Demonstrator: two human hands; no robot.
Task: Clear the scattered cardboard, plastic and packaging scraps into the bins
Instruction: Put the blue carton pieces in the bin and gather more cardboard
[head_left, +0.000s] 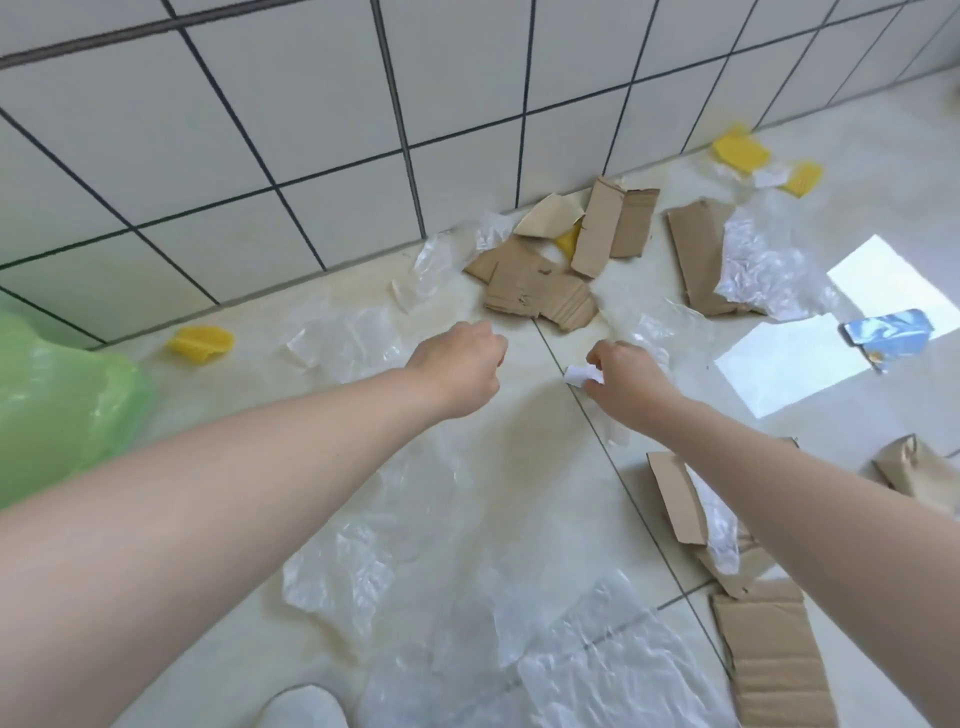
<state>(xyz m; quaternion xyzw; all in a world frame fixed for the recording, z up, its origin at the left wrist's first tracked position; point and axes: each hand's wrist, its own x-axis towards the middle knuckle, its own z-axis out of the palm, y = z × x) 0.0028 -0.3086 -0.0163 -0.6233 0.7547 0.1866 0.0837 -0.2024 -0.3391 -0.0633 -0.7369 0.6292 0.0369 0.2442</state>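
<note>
1. Tiled floor (519, 467) meets tiled wall (311, 156); scraps lie loose along that edge.
2. Right hand (628, 382) pinches a white scrap (579, 375) just off the floor, fingers curled round it, likely mid pick-up.
3. Left hand (460, 364) hovers beside it, fingers curled, holding nothing seen.
4. Cardboard (535, 291) sits just beyond the hands, near the wall; plastic (343, 571) lies under the arms.
5. Green bag (57, 405) at far left, probably the bin; the way there looks open but for a yellow piece (200, 344).

Brown is being shown by the cardboard scraps (540, 291) and yellow by the foam piece (201, 344). Pale green is being shown by the bag (57, 410), white with a dark grid by the wall tiles (311, 156).
</note>
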